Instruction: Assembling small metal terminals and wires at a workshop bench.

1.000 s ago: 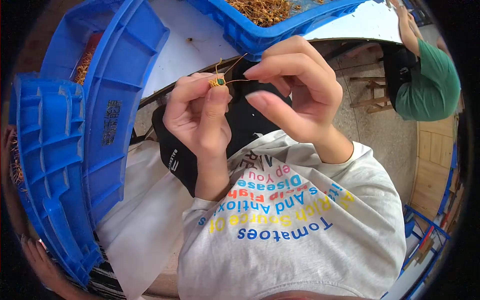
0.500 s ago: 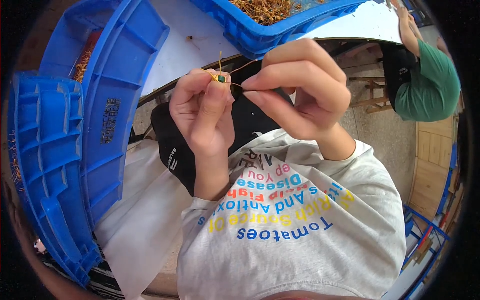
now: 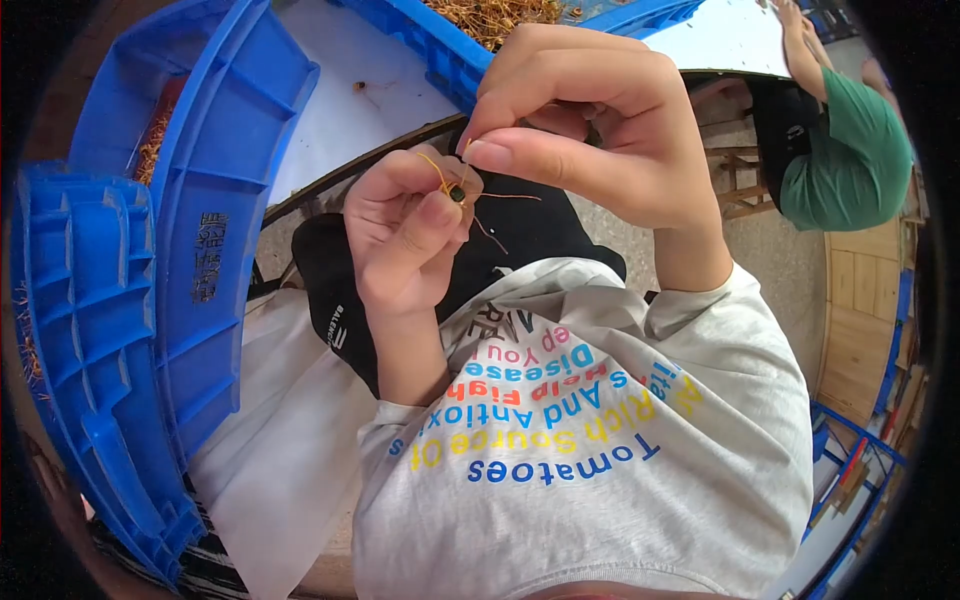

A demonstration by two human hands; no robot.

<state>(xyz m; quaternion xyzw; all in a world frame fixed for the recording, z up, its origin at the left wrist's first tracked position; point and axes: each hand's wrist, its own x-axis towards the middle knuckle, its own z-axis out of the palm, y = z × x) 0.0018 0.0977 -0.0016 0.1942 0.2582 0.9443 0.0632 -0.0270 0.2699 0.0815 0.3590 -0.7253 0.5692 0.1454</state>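
Between the thumb and fingers of my left hand sits a small wire-wound coil with a dark green core. Yellow and copper-coloured wire ends stick out of it; two of them trail to the right over the dark trousers. My right hand is just above and to the right, its thumb and forefinger pinched on a wire end that rises from the coil. The pinched tip itself is mostly hidden by the fingers.
A blue crate with a heap of copper-coloured wire pieces stands ahead on the white table. More blue crates rise at the left. One small coil lies on the table. A person in green sits at the right.
My right hand has moved up and left, from a wire on the coil's right side to one above it. The coil has turned and shifted slightly down in my left hand.
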